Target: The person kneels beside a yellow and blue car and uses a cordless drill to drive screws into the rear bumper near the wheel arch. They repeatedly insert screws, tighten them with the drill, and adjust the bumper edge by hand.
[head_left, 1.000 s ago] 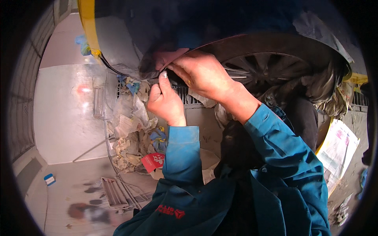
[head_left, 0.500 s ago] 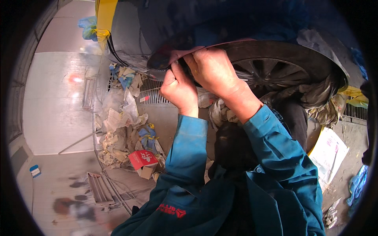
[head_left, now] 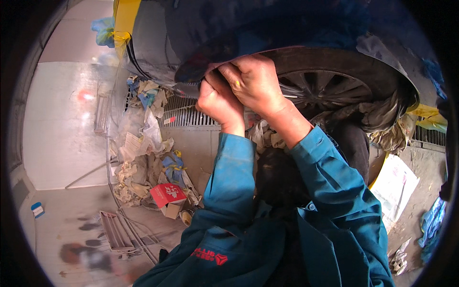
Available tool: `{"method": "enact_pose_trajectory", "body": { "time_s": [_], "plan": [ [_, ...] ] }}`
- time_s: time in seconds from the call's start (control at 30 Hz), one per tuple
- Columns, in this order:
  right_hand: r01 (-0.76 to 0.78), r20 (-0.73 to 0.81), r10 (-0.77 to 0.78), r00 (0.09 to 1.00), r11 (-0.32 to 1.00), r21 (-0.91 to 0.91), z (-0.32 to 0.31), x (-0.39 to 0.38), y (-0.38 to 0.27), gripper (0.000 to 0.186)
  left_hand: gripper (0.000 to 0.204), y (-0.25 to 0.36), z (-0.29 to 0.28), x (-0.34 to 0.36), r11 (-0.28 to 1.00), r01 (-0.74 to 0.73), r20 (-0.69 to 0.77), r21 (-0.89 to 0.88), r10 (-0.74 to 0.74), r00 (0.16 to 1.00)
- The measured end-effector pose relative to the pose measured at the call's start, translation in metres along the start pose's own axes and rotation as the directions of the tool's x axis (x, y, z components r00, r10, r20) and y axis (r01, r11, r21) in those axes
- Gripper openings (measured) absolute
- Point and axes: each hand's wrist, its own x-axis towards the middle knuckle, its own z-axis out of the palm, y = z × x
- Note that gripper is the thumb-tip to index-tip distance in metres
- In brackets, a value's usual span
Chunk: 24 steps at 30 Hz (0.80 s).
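My left hand and my right hand are pressed close together at the lower edge of a dark blue car body panel, just left of the wheel arch. Both have curled fingers; their tips meet the lip or tuck beneath it, hiding whatever they grip. A spoked black wheel with its tire sits right of my right hand. Yellow masking and black cable-like strips run down the panel's left edge.
Crumpled paper and plastic, a red-and-white box and a floor grate lie below the car. A pale wall stands left, with slatted panels below. A paper sheet and blue plastic lie right.
My left hand has shifted up and right, tucking in beside my right hand, its thumb less exposed. Less of the pink strip along the lip shows. The view has shifted slightly.
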Motion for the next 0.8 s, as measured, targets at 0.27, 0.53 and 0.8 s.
{"method": "enact_pose_trajectory", "body": {
  "time_s": [0.27, 0.53, 0.8],
  "plan": [
    [-0.196, 0.171, 0.165, 0.971, 0.964, 0.179, -0.013, -0.003, -0.002, 0.019, 0.038, 0.011, 0.002, -0.001, 0.901, 0.2, -0.008, -0.385, -0.219, 0.976],
    [-0.277, 0.091, 0.262, 0.961, 0.9, 0.335, -0.006, -0.022, -0.022, 0.025, 0.029, 0.014, -0.034, -0.007, 0.452, 0.545, 0.334, -0.706, -0.466, 0.819],
    [-0.295, 0.048, 0.317, 0.947, 0.802, 0.519, 0.011, -0.022, -0.023, 0.044, 0.036, -0.012, -0.065, -0.016, 0.449, 0.629, 0.329, -0.635, -0.579, 0.746]
  ]
}}
